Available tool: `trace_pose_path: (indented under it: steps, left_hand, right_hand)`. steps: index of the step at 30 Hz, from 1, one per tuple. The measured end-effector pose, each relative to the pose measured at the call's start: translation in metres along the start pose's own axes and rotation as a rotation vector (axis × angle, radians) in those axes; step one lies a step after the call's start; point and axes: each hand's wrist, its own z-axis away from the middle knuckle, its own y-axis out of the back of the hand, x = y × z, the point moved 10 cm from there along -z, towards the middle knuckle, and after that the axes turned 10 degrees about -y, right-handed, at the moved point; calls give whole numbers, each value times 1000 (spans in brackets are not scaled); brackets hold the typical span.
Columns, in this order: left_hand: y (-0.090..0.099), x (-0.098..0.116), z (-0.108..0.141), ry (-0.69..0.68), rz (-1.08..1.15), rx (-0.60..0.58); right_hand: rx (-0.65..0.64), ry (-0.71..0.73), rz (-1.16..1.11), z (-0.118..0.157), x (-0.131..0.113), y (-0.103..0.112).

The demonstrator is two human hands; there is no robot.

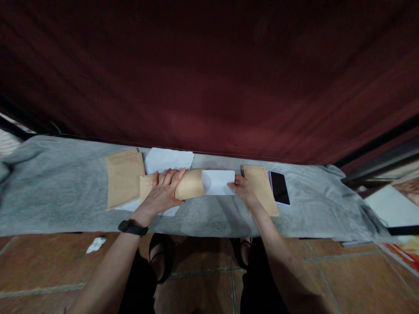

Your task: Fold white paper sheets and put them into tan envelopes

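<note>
My left hand (166, 189) lies across a brown paper envelope (193, 183), with its fingers at the upper edge and its thumb at the lower edge. The envelope bows up between thumb and forefinger, and its mouth faces right. A white sheet of paper (218, 182) reaches out of that mouth, its left end hidden inside. At the sheet's right end, my right hand (242, 188) pinches it between thumb and fingers. Close beside the right hand is a stack of brown envelopes (263, 192). White papers (168, 159) lie behind and partly under my left hand.
More brown envelopes (124, 179) lie at the left on a grey cloth (72, 187) covering a long, narrow surface. A phone (279, 188) rests right of the envelope stack. A dark red curtain-like sheet (209, 87) rises behind. Crumpled white paper (96, 245) lies on the tiled floor.
</note>
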Motion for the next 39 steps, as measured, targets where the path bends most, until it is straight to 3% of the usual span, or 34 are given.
trace_pose_path:
  steps: [4, 9, 18, 30, 39]
  left_hand:
    - [-4, 10, -5, -32, 19, -7]
    - [-11, 27, -14, -73, 49, -11]
    - [-17, 51, -24, -149, 62, -1]
    - [-23, 52, -26, -180, 56, 9]
    - [-23, 51, -27, -181, 66, 16]
  right_hand:
    - [-38, -61, -92, 3, 8, -17]
    - [-11, -53, -31, 8, 14, -35]
    - [-54, -212, -118, 13, 37, -69]
    - [38, -143, 44, 9, 38, -63]
    - [108, -145, 1, 10, 38, -60]
